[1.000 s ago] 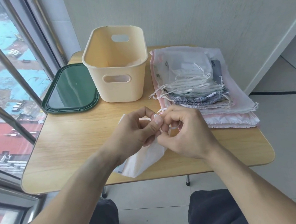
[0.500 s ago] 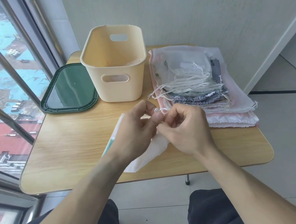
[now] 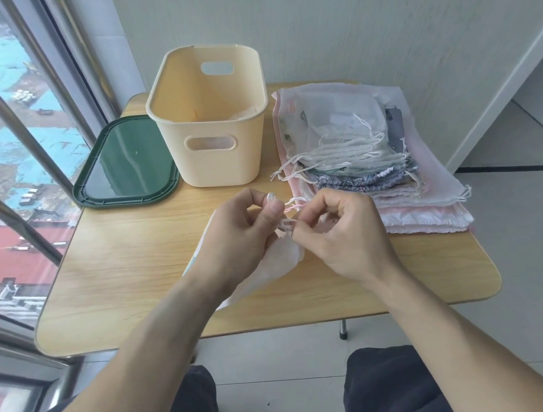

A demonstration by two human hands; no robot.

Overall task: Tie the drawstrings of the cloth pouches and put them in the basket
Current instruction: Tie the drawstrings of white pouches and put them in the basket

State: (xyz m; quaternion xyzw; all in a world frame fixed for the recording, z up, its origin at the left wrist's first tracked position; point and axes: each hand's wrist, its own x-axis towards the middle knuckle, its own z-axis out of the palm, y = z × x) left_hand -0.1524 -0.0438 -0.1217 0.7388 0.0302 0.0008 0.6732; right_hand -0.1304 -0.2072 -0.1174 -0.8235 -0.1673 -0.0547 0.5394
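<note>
White pouch (image 3: 275, 260) held above the table, drawstrings (image 3: 292, 203) pinched (untied pouches (image 3: 360, 159) stacked beside cream basket (image 3: 216, 137)).

No legible text, label, brand, number or sign appears on any surface; a small dark tag among the stacked pouches (image 3: 364, 145) is unreadable.

The table (image 3: 125, 259) looks like smooth, matt wood-grain laminate. The basket (image 3: 214, 151) is matt cream plastic; the green lid (image 3: 124, 163) at the left edge is glossy, probably plastic. The pouches (image 3: 354, 160) are thin cloth, some sheer.
</note>
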